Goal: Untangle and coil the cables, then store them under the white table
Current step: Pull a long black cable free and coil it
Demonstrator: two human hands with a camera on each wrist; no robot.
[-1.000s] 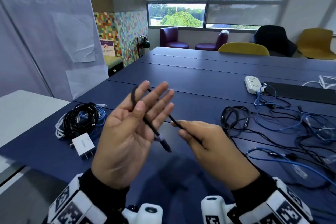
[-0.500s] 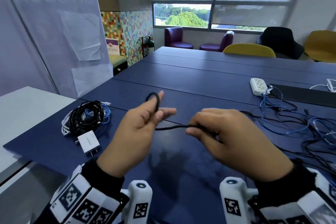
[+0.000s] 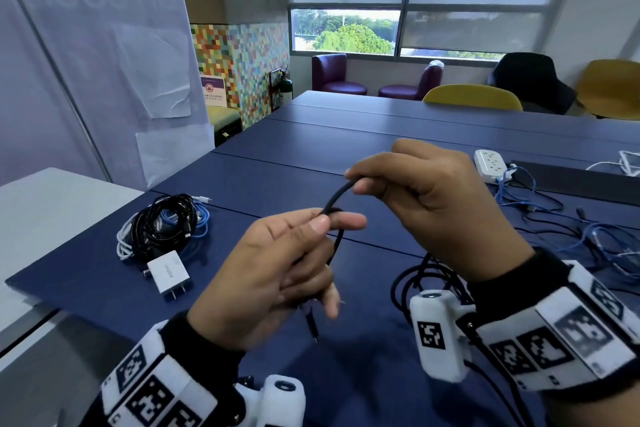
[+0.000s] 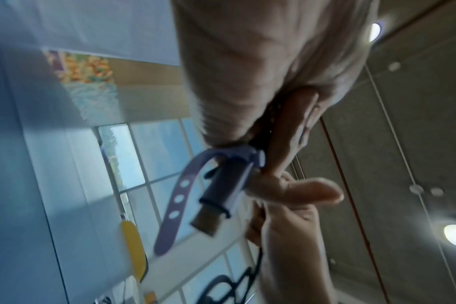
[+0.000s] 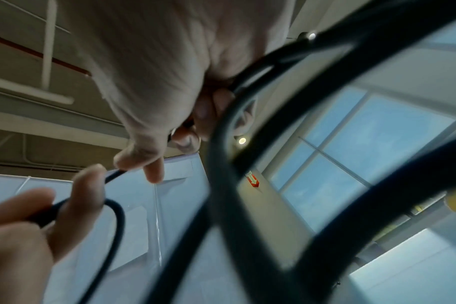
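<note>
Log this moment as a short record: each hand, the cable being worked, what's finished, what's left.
left hand: pinches black cable, loop started; plug end hangs below
right hand: pinches same cable, feeding it over
coiled bundle: on blue table, beside white charger
loose cables: tangled at right near power strip
stage: coiling, nothing stored

- The head view looks forward and down from above both hands, over the blue table (image 3: 346,149) toward the window (image 3: 408,0).
- The left wrist view sits very close under the left hand (image 4: 260,72), facing up at the ceiling (image 4: 416,144).
- The right wrist view looks up past the right hand (image 5: 156,72), cable (image 5: 221,164) loops almost touching the lens.
- All three share the cable between the hands.
</note>
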